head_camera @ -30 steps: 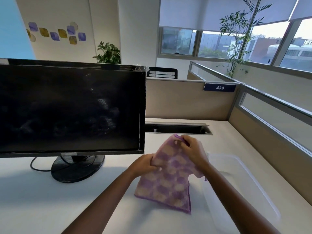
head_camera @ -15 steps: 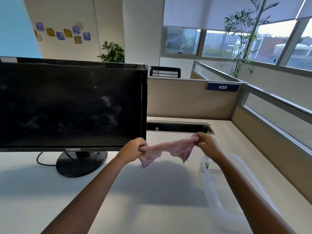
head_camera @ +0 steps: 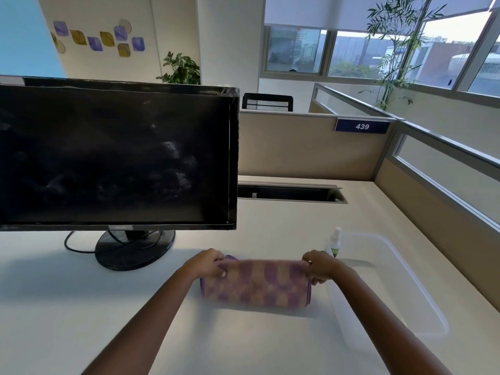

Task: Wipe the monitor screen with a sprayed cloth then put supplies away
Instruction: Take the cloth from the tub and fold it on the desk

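Both hands pinching folded cloth by top corners – left hand, right hand. Long axis left-right; bin lower right, probably nearer right hand.

White desk in an office. Tan divider walls behind and on the right, with a blue sign reading 439. Big windows letting in daylight, blinds half down. Two leafy plants. Purple and yellow shapes on the white wall.
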Available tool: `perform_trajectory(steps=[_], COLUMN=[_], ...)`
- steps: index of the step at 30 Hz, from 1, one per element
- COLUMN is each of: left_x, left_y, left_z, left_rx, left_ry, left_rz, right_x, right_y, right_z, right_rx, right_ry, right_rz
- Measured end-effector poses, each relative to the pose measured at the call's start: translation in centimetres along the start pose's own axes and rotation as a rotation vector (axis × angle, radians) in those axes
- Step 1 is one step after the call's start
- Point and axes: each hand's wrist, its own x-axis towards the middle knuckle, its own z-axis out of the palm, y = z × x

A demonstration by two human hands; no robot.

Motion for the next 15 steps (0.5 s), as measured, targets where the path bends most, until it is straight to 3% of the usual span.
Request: perform_trajectory(steps=[3,6,15], left_x=[0.8,1.6,2.4], left_y=[0.4,0.8,-0.9], left_z=[0.4,1.3,3.8], left_rx=[-0.041,-0.058,-0.100], left_ry=[0.243,0.339,0.233], left_rz=[-0.053,-0.054,-0.054], right_x=[0.5,1.5,1.9], right_y=[-0.3,-0.5,0.2], right_z=[0.8,2.5,6.9], right_rx=[-0.062,-0.058,0.073], right_ry=[0.202,0.348,0.207], right_rz=[0.030,0.098,0.253])
